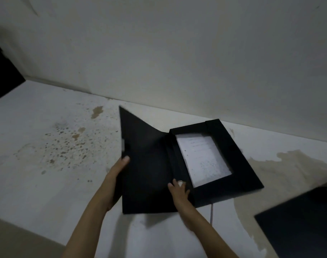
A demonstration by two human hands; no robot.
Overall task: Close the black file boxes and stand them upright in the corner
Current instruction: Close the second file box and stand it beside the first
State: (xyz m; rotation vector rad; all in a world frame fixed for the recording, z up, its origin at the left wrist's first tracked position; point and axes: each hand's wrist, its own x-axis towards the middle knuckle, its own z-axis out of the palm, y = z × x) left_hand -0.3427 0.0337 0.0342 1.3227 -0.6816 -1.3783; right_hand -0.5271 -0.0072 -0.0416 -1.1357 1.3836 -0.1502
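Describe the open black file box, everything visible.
The file box is matte black, card-like, lying open on the stained white surface near the wall. Its cover is lifted partway; the left hand grips the cover's outer edge. The right hand rests at the spine's near end. Black flaps frame white printed papers inside.
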